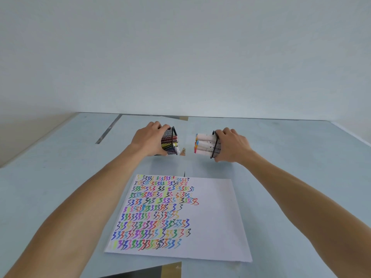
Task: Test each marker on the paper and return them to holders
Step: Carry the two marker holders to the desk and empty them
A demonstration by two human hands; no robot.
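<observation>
My left hand (147,138) grips a black mesh holder (169,143) tipped on its side, its mouth facing right, with thin coloured markers (174,141) poking out. My right hand (233,144) grips a second black mesh holder (216,145), also tipped over, mouth facing left. Thick white markers (204,143) with coloured caps stick out of it. The two holder mouths face each other across a small gap. A white paper (212,217) lies nearer to me, its left half covered with rows of coloured squiggles.
The grey-blue table (301,177) runs to a pale wall at the back. A dark strip (108,129) crosses the table at the back left. A dark and tan patch (160,270) shows at the near edge below the paper.
</observation>
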